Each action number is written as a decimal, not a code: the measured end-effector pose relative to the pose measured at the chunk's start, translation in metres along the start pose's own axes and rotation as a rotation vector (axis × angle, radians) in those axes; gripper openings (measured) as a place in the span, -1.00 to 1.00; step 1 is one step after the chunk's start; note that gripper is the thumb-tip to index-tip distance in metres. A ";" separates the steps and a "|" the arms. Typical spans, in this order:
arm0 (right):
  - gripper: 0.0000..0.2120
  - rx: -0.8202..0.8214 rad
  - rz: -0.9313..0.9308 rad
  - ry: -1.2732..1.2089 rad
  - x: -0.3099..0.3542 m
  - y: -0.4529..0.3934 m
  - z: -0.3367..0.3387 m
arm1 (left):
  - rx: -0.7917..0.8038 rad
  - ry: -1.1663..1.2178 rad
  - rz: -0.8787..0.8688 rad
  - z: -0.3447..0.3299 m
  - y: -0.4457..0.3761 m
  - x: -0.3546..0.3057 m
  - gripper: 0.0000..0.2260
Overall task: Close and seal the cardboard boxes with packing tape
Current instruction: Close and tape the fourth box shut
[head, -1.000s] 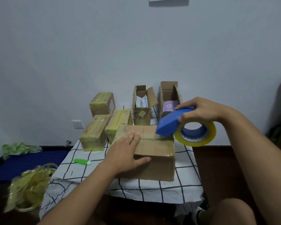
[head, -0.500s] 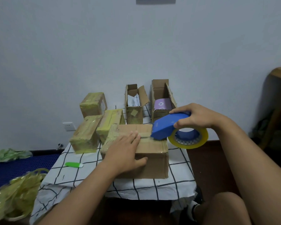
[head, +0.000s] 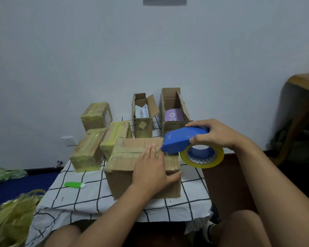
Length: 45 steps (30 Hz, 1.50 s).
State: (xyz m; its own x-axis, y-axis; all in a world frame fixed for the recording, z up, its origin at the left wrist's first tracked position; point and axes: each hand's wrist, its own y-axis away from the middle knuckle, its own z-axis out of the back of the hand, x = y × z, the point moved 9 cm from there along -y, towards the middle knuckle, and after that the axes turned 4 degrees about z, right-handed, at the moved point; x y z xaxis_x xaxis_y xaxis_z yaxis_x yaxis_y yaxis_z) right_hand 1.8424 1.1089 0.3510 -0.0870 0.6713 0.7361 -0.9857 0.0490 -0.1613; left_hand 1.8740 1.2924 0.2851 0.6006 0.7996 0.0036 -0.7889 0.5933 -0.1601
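Observation:
A closed brown cardboard box sits at the front of the checked tablecloth, with clear tape along its top seam. My left hand lies flat on the box's top, fingers straight and thumb over the front right edge. My right hand grips a blue tape dispenser with a yellowish tape roll. The dispenser's nose touches the box top at its right end, just beyond my left fingertips. Two open boxes stand upright at the back.
Three taped boxes sit at the left rear. A green and white cutter lies on the cloth at the left. Crumpled yellowish tape waste fills the lower left. A wooden table stands at the right.
My right hand has lowered the dispenser from above the box's right end down onto the top seam. My left hand stays pressed on the box. The view has shifted slightly.

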 end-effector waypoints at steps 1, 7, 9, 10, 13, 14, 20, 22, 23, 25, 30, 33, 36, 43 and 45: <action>-0.47 -0.002 0.005 -0.007 0.002 0.000 -0.001 | -0.002 -0.006 0.001 0.000 0.001 0.001 -0.10; -0.51 -0.031 0.070 -0.080 0.019 -0.005 -0.024 | 0.006 -0.023 0.055 0.004 0.011 0.028 -0.17; -0.52 -0.030 0.090 -0.090 0.021 -0.008 -0.034 | 0.007 -0.032 0.041 0.003 0.013 0.035 -0.19; -0.52 -0.031 0.094 -0.095 0.021 -0.008 -0.037 | -0.006 -0.035 0.013 0.004 0.013 0.034 -0.20; -0.48 -0.037 0.089 -0.137 0.014 -0.003 -0.040 | -0.068 -0.009 -0.087 0.008 0.016 0.025 -0.28; -0.47 -0.027 0.086 -0.148 0.011 -0.001 -0.041 | -0.073 0.010 -0.089 0.009 0.017 0.024 -0.31; -0.41 0.061 0.100 -0.139 0.000 0.005 -0.048 | -0.075 0.019 -0.071 0.007 0.018 0.027 -0.35; -0.45 0.057 0.091 -0.143 -0.011 0.013 -0.043 | -0.051 0.019 -0.075 0.005 0.018 0.028 -0.30; -0.46 0.052 0.084 -0.147 -0.019 0.019 -0.039 | -0.030 0.008 -0.068 0.003 0.019 0.028 -0.28; -0.47 0.028 0.060 -0.178 -0.034 0.032 -0.028 | -0.003 -0.015 -0.053 0.001 0.018 0.028 -0.26; -0.45 0.027 0.049 -0.190 -0.044 0.045 -0.019 | 0.011 0.015 -0.067 0.002 0.020 0.025 -0.36; -0.40 0.045 0.048 -0.172 -0.044 0.044 -0.023 | 0.015 0.010 -0.060 0.006 0.018 0.025 -0.34; -0.37 0.055 0.029 -0.156 -0.048 0.043 -0.027 | -0.026 -0.023 -0.130 0.011 0.014 0.009 -0.35; -0.43 0.067 0.012 -0.196 -0.059 0.047 -0.029 | 0.002 0.012 -0.148 0.003 0.011 0.007 -0.44; -0.41 0.073 0.000 -0.176 -0.062 0.053 -0.022 | 0.016 0.010 -0.143 0.002 0.009 0.007 -0.45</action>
State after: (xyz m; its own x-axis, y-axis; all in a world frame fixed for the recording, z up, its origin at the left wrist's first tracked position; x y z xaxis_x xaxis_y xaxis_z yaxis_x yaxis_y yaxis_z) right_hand 1.7987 1.0863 0.2825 -0.1048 0.5310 0.8409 -0.9930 -0.0092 -0.1179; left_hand 1.8702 1.3035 0.2855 0.7080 0.7060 0.0154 -0.6973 0.7024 -0.1431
